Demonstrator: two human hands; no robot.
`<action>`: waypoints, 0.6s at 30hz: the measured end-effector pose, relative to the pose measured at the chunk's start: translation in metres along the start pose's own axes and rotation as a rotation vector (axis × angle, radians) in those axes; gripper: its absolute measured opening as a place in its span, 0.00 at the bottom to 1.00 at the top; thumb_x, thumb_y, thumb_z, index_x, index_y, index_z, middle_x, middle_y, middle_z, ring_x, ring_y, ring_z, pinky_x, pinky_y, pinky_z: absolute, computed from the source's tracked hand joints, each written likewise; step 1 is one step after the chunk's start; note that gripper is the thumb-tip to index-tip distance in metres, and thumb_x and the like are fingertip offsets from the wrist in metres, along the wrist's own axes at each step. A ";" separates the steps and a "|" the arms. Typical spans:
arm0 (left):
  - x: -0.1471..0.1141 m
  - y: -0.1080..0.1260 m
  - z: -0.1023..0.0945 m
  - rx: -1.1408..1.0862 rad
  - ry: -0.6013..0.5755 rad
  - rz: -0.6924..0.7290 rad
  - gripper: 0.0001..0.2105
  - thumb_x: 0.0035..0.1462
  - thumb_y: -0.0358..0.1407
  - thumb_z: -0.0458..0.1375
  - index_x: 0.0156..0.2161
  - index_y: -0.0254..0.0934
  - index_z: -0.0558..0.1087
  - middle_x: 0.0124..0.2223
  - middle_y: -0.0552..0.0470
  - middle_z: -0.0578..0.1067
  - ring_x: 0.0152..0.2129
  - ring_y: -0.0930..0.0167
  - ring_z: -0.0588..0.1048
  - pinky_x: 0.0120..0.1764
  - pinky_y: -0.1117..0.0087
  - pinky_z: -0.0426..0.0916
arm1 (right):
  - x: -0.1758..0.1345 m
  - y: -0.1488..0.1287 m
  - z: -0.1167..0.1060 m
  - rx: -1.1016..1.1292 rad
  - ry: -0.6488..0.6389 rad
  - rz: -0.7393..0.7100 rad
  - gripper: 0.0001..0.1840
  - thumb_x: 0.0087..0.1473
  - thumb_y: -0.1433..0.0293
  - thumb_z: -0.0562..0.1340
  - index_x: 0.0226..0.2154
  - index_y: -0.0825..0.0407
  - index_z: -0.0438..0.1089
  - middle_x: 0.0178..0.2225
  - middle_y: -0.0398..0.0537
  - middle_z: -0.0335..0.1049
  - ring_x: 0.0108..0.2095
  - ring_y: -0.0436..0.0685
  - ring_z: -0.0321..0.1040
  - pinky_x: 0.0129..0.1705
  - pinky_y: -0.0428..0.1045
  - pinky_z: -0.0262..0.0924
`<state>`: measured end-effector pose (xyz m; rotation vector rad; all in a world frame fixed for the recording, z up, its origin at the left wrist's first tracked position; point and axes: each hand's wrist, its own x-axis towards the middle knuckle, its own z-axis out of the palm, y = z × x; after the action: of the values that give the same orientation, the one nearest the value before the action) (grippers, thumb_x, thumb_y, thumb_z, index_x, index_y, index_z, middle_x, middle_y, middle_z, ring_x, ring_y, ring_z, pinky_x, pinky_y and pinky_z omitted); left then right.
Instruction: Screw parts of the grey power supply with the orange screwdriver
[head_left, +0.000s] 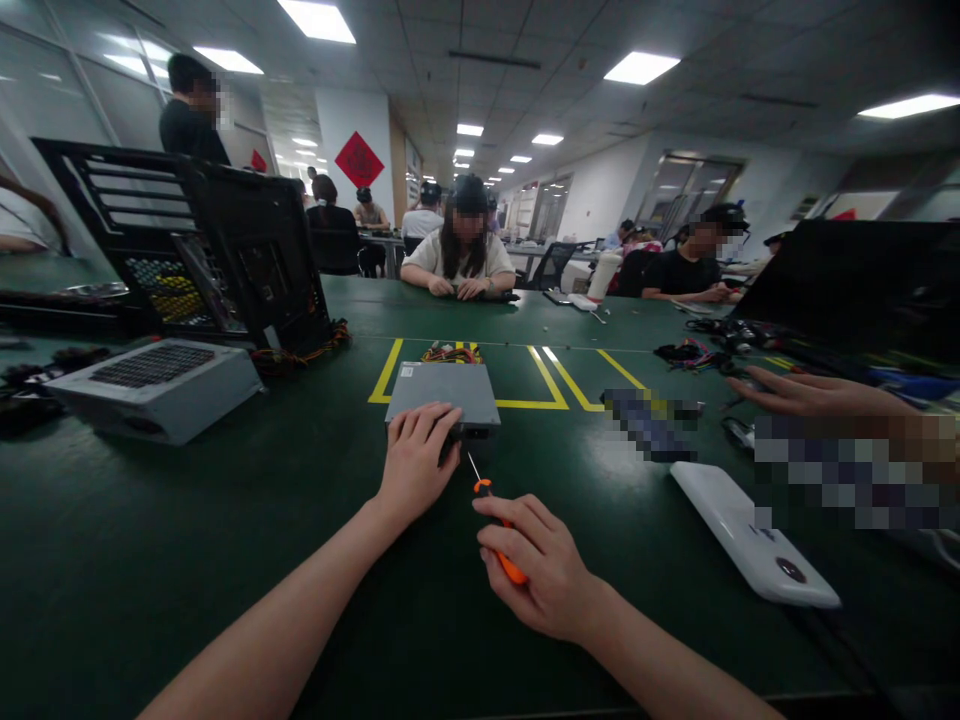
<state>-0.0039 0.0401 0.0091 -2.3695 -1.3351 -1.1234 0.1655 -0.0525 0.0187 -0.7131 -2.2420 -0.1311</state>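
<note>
A grey computer power supply lies on the green table before me, its coloured cables bunched behind it. My left hand steadies it, fingers over the top and thumb down by the near side. An orange and black screwdriver is in my right hand, closed round its handle. The thin shaft points up and away, its tip close to the near face of the power supply; whether it touches cannot be seen.
Left stand another power supply and an open black computer case. A white power bank-like device lies right, near another person's hand and loose cables. Yellow tape marks the table. A person sits opposite.
</note>
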 end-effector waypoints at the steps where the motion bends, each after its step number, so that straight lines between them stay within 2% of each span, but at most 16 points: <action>1: 0.000 0.000 0.000 -0.001 0.002 -0.003 0.18 0.54 0.32 0.52 0.51 0.40 0.63 0.50 0.48 0.67 0.49 0.64 0.62 0.50 0.60 0.52 | 0.000 0.000 0.001 -0.003 -0.002 -0.001 0.10 0.47 0.78 0.57 0.35 0.56 0.64 0.41 0.57 0.66 0.37 0.55 0.63 0.35 0.51 0.62; 8: 0.000 0.000 0.000 -0.009 0.018 -0.005 0.17 0.53 0.31 0.52 0.50 0.40 0.64 0.50 0.47 0.68 0.48 0.64 0.63 0.49 0.60 0.53 | 0.000 0.000 0.002 -0.023 0.015 0.024 0.09 0.47 0.78 0.56 0.34 0.56 0.64 0.40 0.56 0.66 0.36 0.55 0.63 0.35 0.51 0.62; 11: 0.000 0.000 0.000 -0.019 0.021 -0.008 0.17 0.53 0.30 0.51 0.50 0.40 0.64 0.49 0.47 0.68 0.48 0.64 0.63 0.49 0.59 0.53 | 0.001 0.000 0.003 -0.037 -0.020 0.024 0.06 0.48 0.74 0.57 0.34 0.54 0.63 0.40 0.55 0.67 0.36 0.55 0.63 0.35 0.52 0.62; 13: 0.000 0.000 0.000 -0.025 0.021 -0.007 0.17 0.53 0.30 0.51 0.49 0.40 0.65 0.49 0.47 0.68 0.48 0.64 0.63 0.49 0.59 0.53 | 0.000 0.000 0.004 -0.043 -0.051 0.014 0.09 0.49 0.72 0.58 0.36 0.55 0.62 0.40 0.55 0.68 0.35 0.55 0.63 0.35 0.52 0.62; 16: 0.000 0.000 -0.001 -0.033 0.020 -0.011 0.17 0.53 0.30 0.51 0.49 0.40 0.65 0.49 0.47 0.68 0.48 0.63 0.63 0.49 0.59 0.53 | -0.002 0.000 0.007 -0.074 -0.028 0.021 0.13 0.49 0.73 0.56 0.40 0.56 0.59 0.43 0.58 0.65 0.40 0.57 0.63 0.38 0.53 0.62; 18: 0.000 0.000 -0.001 -0.038 0.016 -0.013 0.18 0.52 0.29 0.50 0.49 0.40 0.65 0.49 0.47 0.68 0.48 0.63 0.63 0.49 0.59 0.53 | -0.003 0.000 0.008 -0.097 -0.038 0.024 0.13 0.47 0.75 0.56 0.39 0.56 0.60 0.44 0.60 0.63 0.43 0.59 0.61 0.39 0.54 0.62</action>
<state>-0.0041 0.0395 0.0100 -2.3759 -1.3376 -1.1792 0.1622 -0.0514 0.0109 -0.8004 -2.2751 -0.2174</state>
